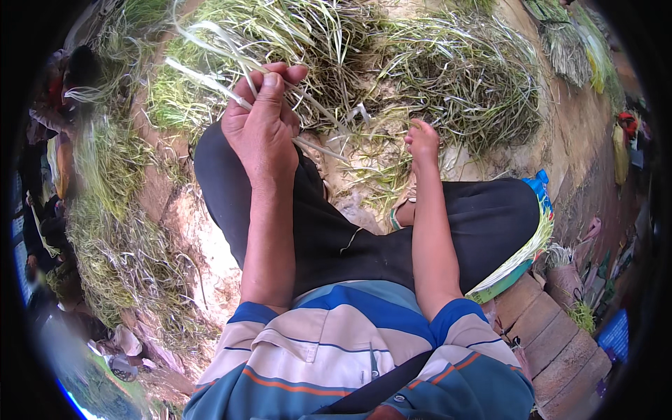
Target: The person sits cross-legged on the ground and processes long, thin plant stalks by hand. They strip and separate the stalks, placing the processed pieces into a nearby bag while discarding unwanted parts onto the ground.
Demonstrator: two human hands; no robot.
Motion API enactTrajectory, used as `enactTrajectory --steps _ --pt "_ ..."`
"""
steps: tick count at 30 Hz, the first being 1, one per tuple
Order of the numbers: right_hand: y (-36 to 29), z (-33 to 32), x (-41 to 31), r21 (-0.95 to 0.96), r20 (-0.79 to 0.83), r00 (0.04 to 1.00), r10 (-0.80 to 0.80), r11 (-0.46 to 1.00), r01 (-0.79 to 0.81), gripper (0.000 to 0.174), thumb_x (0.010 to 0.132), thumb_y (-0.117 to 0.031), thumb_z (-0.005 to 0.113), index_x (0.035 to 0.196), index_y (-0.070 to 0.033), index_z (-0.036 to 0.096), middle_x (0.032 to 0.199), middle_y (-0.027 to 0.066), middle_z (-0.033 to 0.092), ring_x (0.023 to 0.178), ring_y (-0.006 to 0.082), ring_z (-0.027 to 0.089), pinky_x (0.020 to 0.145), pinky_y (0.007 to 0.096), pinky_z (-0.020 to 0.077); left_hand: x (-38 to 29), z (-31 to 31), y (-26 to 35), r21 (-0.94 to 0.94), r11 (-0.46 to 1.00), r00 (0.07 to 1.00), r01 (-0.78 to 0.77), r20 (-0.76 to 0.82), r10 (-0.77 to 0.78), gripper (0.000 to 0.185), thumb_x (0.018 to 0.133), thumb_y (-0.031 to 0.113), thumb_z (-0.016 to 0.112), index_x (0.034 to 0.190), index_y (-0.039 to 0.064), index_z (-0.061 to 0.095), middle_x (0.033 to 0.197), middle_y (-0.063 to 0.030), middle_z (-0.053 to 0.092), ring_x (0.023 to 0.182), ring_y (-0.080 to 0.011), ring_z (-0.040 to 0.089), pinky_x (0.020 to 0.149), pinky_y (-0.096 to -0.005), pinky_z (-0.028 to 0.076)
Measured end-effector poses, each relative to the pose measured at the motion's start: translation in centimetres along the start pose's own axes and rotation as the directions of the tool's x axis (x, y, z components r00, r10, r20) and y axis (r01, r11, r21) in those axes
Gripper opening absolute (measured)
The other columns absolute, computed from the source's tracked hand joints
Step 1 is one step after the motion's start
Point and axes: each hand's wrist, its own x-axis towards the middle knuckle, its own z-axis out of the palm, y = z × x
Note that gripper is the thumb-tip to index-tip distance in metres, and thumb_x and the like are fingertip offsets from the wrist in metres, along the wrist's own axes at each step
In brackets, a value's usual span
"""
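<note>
My left hand (265,123) is raised over my left thigh and grips several pale plant stalks (202,79) between thumb and fingers. Their ends stick out on both sides of the fist, some towards the upper left, others down to the right. My right hand (422,140) is held lower, above my right shoe, with its fingers curled. A thin yellowish leaf strip shows by its fingertips; whether they pinch it is unclear. Beyond both hands lie a heap of green and whitish leaves (294,37) and a darker heap of withered leaves (462,89).
More leaf litter (136,262) spreads along my left. Beside my right thigh lies a bundle of pale stalks (517,257), near a stack of brown blocks (551,341). Another tied-looking bundle (567,52) lies far right. Other people's dark clothing (52,220) shows at the left rim.
</note>
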Motion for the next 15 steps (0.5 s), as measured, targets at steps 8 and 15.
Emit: enactTrajectory --steps 8,15 --pt "-10.6 6.1 -9.6 0.231 0.661 0.652 -0.371 0.927 0.295 0.033 0.106 -0.018 0.058 0.134 -0.002 0.066 0.099 -0.0016 0.066 0.093 0.008 0.06 0.087 0.0248 0.0501 0.7 0.4 -2.6 0.019 0.981 0.98 0.195 0.023 -0.196 0.014 0.104 0.01 0.059 0.109 0.001 0.068 0.1 -0.0163 0.077 0.049 -0.0037 0.046 0.043 -0.0194 0.038" --pt "-9.1 6.4 -9.6 0.148 0.729 0.656 -0.194 0.981 0.126 0.023 0.105 -0.02 0.059 0.099 -0.001 0.071 0.075 -0.0061 0.057 0.066 0.0022 0.046 0.06 0.0185 0.0377 1.0 -0.1 -2.6 -0.005 0.976 0.976 0.216 -0.017 -0.216 0.013 0.105 0.012 0.059 0.105 0.002 0.067 0.098 -0.0146 0.077 0.045 -0.0038 0.042 0.043 -0.0208 0.035"
